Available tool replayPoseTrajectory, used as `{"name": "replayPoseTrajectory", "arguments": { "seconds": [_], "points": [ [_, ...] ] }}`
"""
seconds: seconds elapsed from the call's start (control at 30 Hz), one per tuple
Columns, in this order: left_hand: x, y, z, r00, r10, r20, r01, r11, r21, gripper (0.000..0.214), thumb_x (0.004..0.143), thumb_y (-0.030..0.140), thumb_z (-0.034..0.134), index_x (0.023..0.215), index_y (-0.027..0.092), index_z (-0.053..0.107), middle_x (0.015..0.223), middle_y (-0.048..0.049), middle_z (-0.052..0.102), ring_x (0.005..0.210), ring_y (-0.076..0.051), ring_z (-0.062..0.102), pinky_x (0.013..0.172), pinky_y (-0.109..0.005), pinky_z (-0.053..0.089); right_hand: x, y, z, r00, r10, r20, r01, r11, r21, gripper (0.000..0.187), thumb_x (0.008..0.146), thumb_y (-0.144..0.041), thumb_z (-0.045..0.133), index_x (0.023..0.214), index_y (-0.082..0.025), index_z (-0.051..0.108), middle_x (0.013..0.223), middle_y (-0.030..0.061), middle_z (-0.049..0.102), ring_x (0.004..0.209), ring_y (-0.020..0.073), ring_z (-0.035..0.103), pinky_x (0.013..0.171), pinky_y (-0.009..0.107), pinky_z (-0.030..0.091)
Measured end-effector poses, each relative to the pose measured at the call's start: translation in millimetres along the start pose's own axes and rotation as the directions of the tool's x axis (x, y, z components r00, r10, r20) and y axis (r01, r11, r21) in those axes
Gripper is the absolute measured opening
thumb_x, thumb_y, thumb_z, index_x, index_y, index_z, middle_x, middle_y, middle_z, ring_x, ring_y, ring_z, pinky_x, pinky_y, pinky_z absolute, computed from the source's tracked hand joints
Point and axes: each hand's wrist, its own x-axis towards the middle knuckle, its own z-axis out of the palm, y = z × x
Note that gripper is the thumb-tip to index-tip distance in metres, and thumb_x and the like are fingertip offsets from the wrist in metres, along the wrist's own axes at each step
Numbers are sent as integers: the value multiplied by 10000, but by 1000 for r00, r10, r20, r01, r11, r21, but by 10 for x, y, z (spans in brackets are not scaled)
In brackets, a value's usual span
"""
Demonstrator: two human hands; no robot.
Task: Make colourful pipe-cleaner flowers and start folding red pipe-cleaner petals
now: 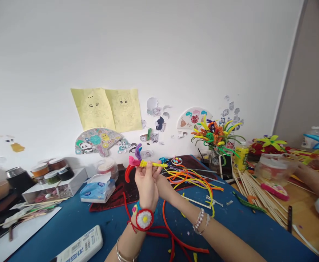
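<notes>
My left hand (147, 183) is closed on a pipe-cleaner flower (134, 161), pinching it between thumb and fingers. Pink, red and purple petals stick out to the left, and a yellow-wrapped stem (158, 164) points right. My right hand (162, 185) is partly hidden behind the left one. Its fingertips close around the yellow stem near its right end. Loose yellow, orange and purple pipe cleaners (189, 176) lie behind and right of my hands. Red pipe cleaners (185, 245) curl on the blue table below my wrists.
A tissue pack (97, 190) and a white box (91, 243) are on the left. At the right stand a vase of pipe-cleaner flowers (215, 140), a phone (226, 168) and wooden sticks (257, 194). Another person's arm (309, 176) rests at the far right.
</notes>
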Motion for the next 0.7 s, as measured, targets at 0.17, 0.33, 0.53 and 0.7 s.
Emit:
{"name": "replayPoseTrajectory", "arguments": {
  "seconds": [0.17, 0.33, 0.53, 0.7],
  "points": [
    [131, 33, -69, 978, 197, 63, -203, 974, 104, 304, 721, 311, 697, 924, 183, 510, 846, -13, 622, 781, -199, 694, 704, -331, 568, -465, -114, -7, 998, 55, -14, -57, 961, -272, 233, 878, -173, 419, 871, -114, 644, 857, 174, 689, 836, 308, 649, 686, 362, 421],
    [315, 66, -209, 927, 286, 244, -344, 906, 246, 259, 684, 298, 723, 842, 177, 555, 778, -44, 653, 733, -214, 688, 701, -324, 561, -912, -176, -338, 990, -74, 118, 118, 899, -422, 282, 913, -247, 366, 816, -186, 624, 806, 86, 710, 722, 217, 655, 573, 266, 338],
    [509, 149, -339, 927, 181, 329, -271, 929, 252, 317, 660, 292, 745, 893, 174, 564, 901, -70, 645, 638, -189, 683, 598, -285, 555, -1134, -186, -888, 989, -81, 124, 105, 974, -199, 270, 908, -235, 385, 736, -207, 591, 703, 12, 652, 671, 156, 579, 594, 238, 328],
    [528, 258, -367, 912, 9, 409, -120, 962, 246, 314, 641, 296, 761, 845, 161, 565, 824, -43, 619, 588, -165, 669, 518, -247, 552, -1143, -27, -1260, 999, -33, -21, 31, 996, -83, 273, 927, -310, 345, 750, -209, 526, 613, -17, 529, 575, 131, 488, 556, 229, 334]
  ]
}}
